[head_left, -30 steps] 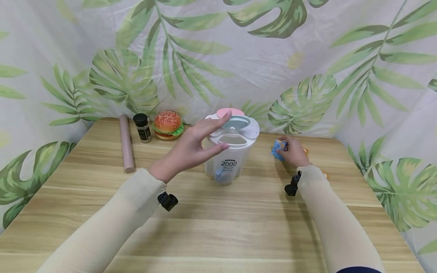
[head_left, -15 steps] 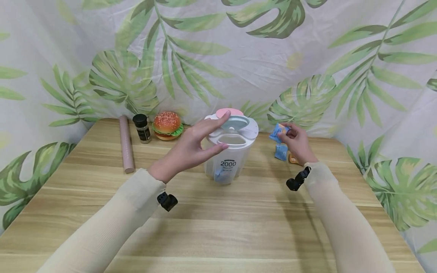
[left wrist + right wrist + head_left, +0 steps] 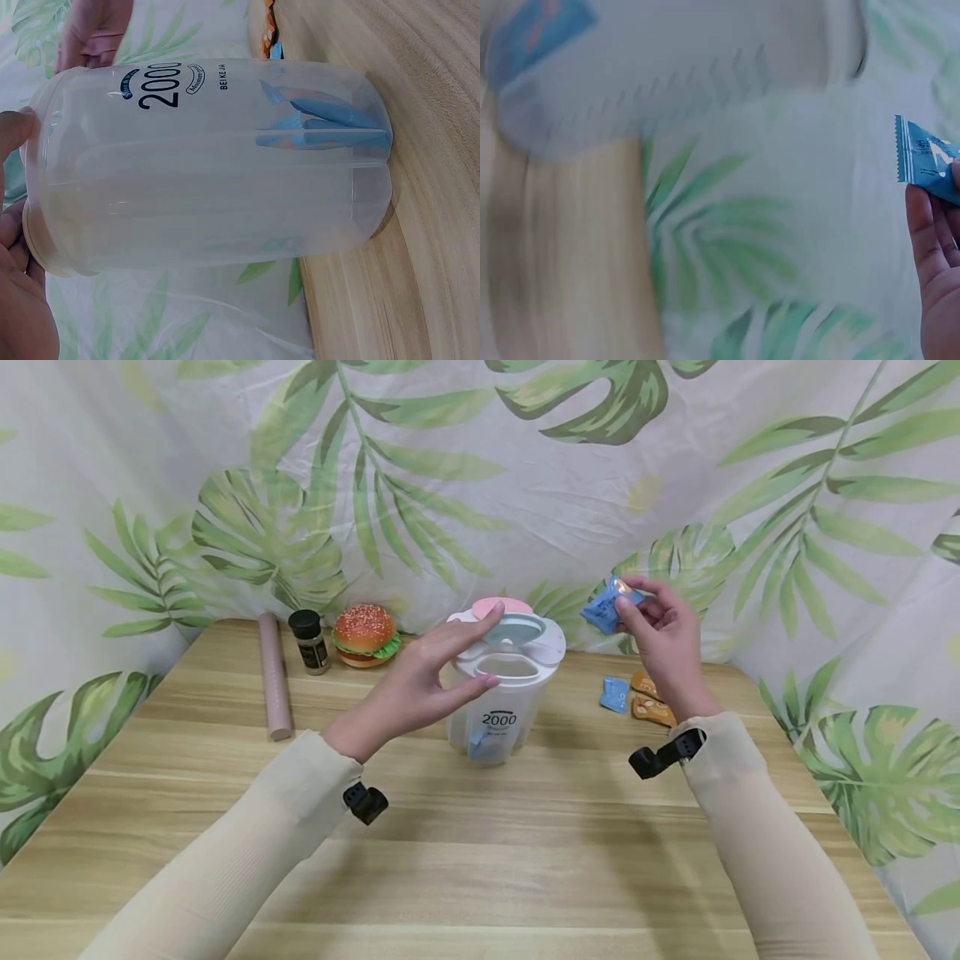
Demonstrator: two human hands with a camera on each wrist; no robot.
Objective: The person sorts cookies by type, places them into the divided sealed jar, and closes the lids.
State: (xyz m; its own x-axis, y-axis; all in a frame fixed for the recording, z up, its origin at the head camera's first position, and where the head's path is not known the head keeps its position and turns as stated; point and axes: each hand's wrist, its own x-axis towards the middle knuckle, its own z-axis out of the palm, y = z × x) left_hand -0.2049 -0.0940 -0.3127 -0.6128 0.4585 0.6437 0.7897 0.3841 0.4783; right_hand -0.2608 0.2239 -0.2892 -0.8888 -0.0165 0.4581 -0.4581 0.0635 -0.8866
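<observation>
A translucent storage container (image 3: 504, 703) marked 2000 stands upright on the table, one lid flap raised over an oval opening. My left hand (image 3: 420, 689) holds the container's top, thumb and index finger spread across the lid; the left wrist view shows fingers at the lid's rim (image 3: 56, 247). Blue packets (image 3: 334, 124) lie at the container's bottom. Right of the container, in the air, my right hand (image 3: 670, 639) pinches a small blue snack packet (image 3: 602, 610). Its serrated end (image 3: 904, 150) sticks out past the fingers in the right wrist view.
Another blue packet (image 3: 615, 694) and orange packets (image 3: 651, 710) lie on the table at the right. Along the back left are a pink cylinder (image 3: 275, 681), a black-capped spice jar (image 3: 309, 643) and a toy hamburger (image 3: 366, 635). A leaf-print cloth (image 3: 420, 468) hangs behind.
My right hand has lifted the blue packet up off the table, uncovering another blue packet and the orange ones. My left hand has stayed at the container's lid.
</observation>
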